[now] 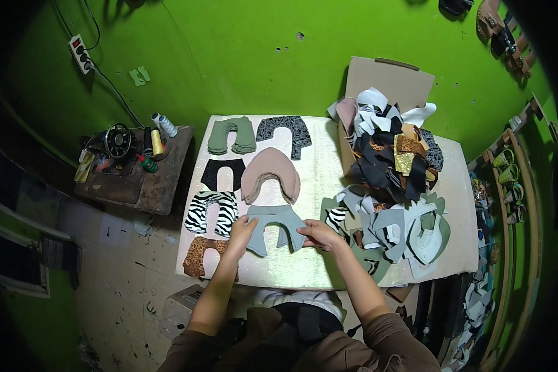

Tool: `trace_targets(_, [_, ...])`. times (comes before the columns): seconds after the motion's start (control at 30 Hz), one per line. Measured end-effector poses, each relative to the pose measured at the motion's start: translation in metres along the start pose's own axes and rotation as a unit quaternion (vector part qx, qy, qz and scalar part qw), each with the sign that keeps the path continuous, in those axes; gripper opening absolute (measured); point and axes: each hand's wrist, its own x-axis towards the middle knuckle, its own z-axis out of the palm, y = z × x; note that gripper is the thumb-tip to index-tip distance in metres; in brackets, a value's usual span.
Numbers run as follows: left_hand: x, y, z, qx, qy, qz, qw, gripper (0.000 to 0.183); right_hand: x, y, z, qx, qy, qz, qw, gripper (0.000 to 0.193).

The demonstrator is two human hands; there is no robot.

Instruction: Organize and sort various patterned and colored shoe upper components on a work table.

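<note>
And there it was at the front of the table (319, 180): the gray arch (270, 215), a curved cut-out, center stage on my feed! The left hand (244, 230) gripped its left side and the right hand (318, 233) pinched the right, both closed on it, its opening facing the person. Whether it touched the tabletop or hung just above, I couldn't tell.

Just behind it sat the beige stack (270, 161), a rounded arch. To the left of the gray one, close by the left hand, lay the zebra piece (195, 211), with the leopard piece (195, 257) nearer the person and the black piece (211, 173) beyond. Up at the far edge I had the green stack (218, 137) and, beside it, the dark patterned piece (276, 128).

And over on the right, what a heap! Loose scraps (387, 170) spread across that side, backed by the cardboard box (387, 80).
</note>
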Motion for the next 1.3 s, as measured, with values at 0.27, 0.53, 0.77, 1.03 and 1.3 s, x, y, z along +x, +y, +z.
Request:
trace_targets(0.27, [0.055, -0.021, -0.021, 0.174, 0.065, 0.085, 0.979, 0.033, 0.025, 0.004, 0.035, 0.006, 0.089, -0.042, 0.995, 0.026])
trace_targets(0.53, [0.052, -0.011, -0.013, 0.319, 0.010, 0.122, 0.940, 0.035, 0.026, 0.015, 0.020, -0.060, 0.152, -0.088, 0.983, 0.025])
trace_targets(0.77, [0.030, 0.011, -0.017, 0.489, 0.031, 0.213, 0.845, 0.038, 0.012, 0.001, 0.027, -0.407, 0.225, -0.076, 0.882, 0.031])
trace_targets(1.03, [0.038, 0.016, 0.000, 0.550, -0.054, 0.429, 0.714, 0.049, 0.029, -0.016, 0.062, -0.627, 0.298, -0.313, 0.648, 0.028])
trace_targets(1.3, [0.062, -0.002, 0.000, 0.608, -0.030, 0.465, 0.643, 0.014, 0.073, -0.001, 0.051, -0.667, 0.271, -0.385, 0.578, 0.027])
